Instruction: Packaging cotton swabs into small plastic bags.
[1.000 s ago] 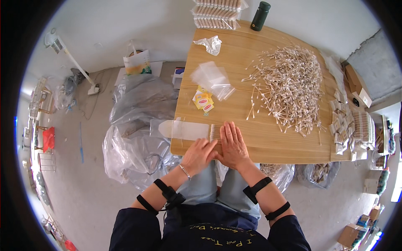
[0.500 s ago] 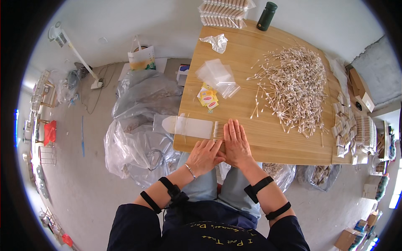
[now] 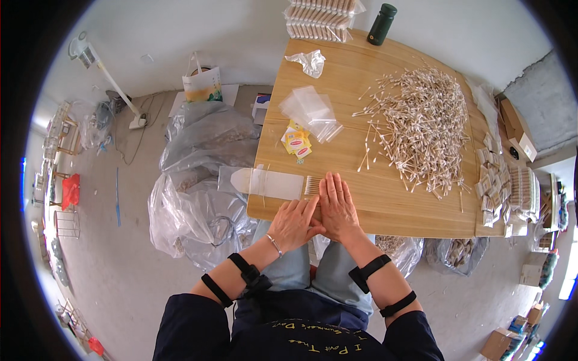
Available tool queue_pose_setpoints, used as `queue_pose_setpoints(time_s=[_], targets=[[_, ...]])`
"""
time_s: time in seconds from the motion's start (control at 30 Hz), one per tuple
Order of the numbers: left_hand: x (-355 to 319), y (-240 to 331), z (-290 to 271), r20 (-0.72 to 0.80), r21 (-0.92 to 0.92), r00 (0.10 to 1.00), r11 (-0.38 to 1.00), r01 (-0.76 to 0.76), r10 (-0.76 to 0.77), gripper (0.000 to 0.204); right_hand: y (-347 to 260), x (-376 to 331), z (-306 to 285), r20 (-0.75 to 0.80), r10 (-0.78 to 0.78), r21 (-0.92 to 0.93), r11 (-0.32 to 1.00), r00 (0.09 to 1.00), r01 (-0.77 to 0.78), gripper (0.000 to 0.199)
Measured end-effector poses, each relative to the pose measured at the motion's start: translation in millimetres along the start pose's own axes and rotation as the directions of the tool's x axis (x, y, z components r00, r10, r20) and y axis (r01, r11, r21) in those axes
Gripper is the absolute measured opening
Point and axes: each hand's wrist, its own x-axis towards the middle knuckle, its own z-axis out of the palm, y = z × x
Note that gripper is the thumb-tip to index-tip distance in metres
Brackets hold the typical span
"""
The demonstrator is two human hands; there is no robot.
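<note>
Both hands lie at the near edge of a wooden table (image 3: 385,210); the right hand (image 3: 339,207) is spread flat, palm down, pressing a row of cotton swabs (image 3: 311,186) that sticks out of a long clear bag (image 3: 271,182); the left hand (image 3: 295,224) rests open beside it, fingers touching the right one. Further back lie a heap of loose swabs (image 3: 421,123), empty clear bags (image 3: 310,111) and yellow sachets (image 3: 298,143); a dark bottle (image 3: 382,24) stands at the far edge. Big plastic sacks (image 3: 201,180) sit on the grey concrete floor (image 3: 102,240) to the left.
</note>
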Motion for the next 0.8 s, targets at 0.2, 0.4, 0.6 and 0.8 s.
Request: queue_pose_setpoints(time_s=[0.2, 0.4, 0.6, 0.8], targets=[[8, 6, -5, 0.031, -0.020, 0.996, 0.997, 0.079, -0.079, 0.081, 0, 0, 0, 0.008, 0.001, -0.078, 0.997, 1.000, 0.000, 0.095], [8, 5, -2, 0.025, -0.023, 0.997, 0.997, 0.079, -0.079, 0.081, 0, -1, 2, -0.056, -0.031, 0.001, 1.000, 0.998, 0.031, 0.087], [15, 4, -3, 0.014, -0.069, 0.993, 0.990, 0.119, -0.118, 0.083, 0, 0, 2, -0.070, -0.022, -0.008, 1.000, 0.997, 0.022, 0.078], [15, 3, -2, 0.057, -0.015, 0.991, 0.993, 0.121, -0.120, 0.085, -1, 1, -1, -0.068, -0.025, -0.018, 1.000, 0.997, 0.023, 0.076]])
